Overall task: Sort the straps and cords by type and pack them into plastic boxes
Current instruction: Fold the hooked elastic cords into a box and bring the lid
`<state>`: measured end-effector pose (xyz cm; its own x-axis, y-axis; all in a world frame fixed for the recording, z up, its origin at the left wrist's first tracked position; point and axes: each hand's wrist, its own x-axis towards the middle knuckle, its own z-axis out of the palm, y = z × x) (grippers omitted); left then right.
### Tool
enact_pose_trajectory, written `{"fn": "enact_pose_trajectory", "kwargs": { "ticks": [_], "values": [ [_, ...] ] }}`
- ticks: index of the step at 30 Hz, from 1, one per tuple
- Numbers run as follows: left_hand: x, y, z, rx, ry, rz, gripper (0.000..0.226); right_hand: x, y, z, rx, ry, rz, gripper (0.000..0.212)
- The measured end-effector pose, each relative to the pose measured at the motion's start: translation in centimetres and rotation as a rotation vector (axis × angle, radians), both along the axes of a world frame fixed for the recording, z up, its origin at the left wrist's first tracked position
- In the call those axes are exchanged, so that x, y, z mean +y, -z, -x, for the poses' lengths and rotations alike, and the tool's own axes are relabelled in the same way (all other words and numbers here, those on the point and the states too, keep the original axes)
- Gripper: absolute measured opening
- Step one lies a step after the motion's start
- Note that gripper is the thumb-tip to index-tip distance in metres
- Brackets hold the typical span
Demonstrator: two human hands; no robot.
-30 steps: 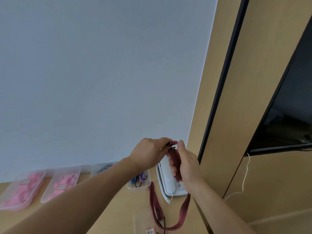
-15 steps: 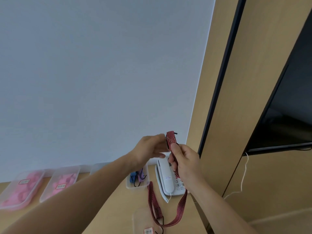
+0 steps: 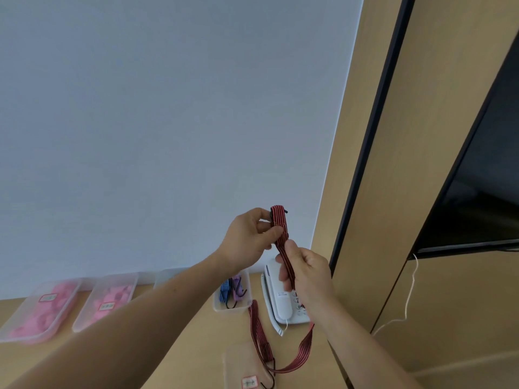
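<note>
Strap, red-striped: folded top pinched by left hand, doubled length gripped in right hand, tail hanging to the labelled box below. Advice: gather in even folds under light tension, then lay the bundle flat in the box.

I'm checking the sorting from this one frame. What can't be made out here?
Head view:
- Third clear box: left forearm covers it; contents unseen.
- Labels on the far-left pink-filled box and its neighbour: too blurred to read.
- Nearest box: cut off by the bottom edge.
- Telephone keypad: right hand, gripping the red striped strap, hides most.
</note>
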<state>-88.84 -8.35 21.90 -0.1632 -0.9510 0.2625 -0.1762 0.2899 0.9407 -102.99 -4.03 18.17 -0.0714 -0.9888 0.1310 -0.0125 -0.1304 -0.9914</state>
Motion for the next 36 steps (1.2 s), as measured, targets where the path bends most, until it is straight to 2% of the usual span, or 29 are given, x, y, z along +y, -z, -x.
{"fn": "enact_pose_trajectory", "kwargs": {
  "ticks": [5,11,14,16,19,21,23,24,26,28,29,30,32,36],
  "values": [
    [0.2,1.0,-0.1,-0.262,-0.129,0.245,0.01,0.1,-0.4,0.0,0.01,-0.008,-0.023,0.044],
    [0.5,0.9,-0.9,-0.372,-0.131,0.411,0.012,-0.1,-1.4,0.0,-0.033,0.019,-0.032,0.047],
    [0.7,1.3,-1.4,-0.664,-0.13,0.631,0.029,-0.1,-1.9,-0.1,-0.047,-0.022,-0.046,0.055],
    [0.7,1.6,-1.6,-0.762,-0.142,0.771,0.035,-0.2,-2.1,-0.2,-0.042,-0.052,-0.047,0.059],
    [0.5,1.5,-1.6,-0.864,-0.115,0.973,0.021,-0.3,-2.0,-0.1,0.005,-0.06,-0.019,0.055],
    [0.2,1.4,-1.8,-0.888,-0.077,1.032,0.022,-0.3,-1.9,-0.2,-0.007,-0.062,0.005,0.047],
    [-0.1,1.9,-1.9,-0.788,-0.055,0.944,0.029,-0.1,-1.9,-0.2,-0.06,-0.044,0.025,0.04],
    [-0.1,2.0,-1.8,-0.664,-0.068,0.803,0.035,-0.1,-1.9,-0.1,-0.076,-0.03,0.035,0.037],
    [0.0,1.8,-1.5,-0.352,-0.036,0.32,0.047,-0.2,-1.8,0.0,-0.074,-0.021,0.063,0.034],
    [-0.1,0.9,-1.2,0.008,0.062,-0.176,0.04,-0.2,-1.6,0.0,-0.058,-0.03,0.093,0.031],
    [-0.2,0.4,-1.2,0.12,0.128,-0.326,0.036,-0.2,-1.5,0.0,-0.051,-0.037,0.102,0.03],
    [-0.1,0.0,-1.1,0.15,0.201,-0.379,0.035,-0.2,-1.3,0.0,-0.042,-0.046,0.108,0.028],
    [0.2,-0.3,-0.9,0.16,0.337,-0.337,0.033,-0.1,-1.0,-0.2,-0.031,-0.072,0.115,0.026],
    [-0.3,-0.5,-0.9,0.093,0.262,-0.223,0.024,-0.4,-0.7,0.0,-0.027,-0.091,0.054,0.031]
  ]
}}
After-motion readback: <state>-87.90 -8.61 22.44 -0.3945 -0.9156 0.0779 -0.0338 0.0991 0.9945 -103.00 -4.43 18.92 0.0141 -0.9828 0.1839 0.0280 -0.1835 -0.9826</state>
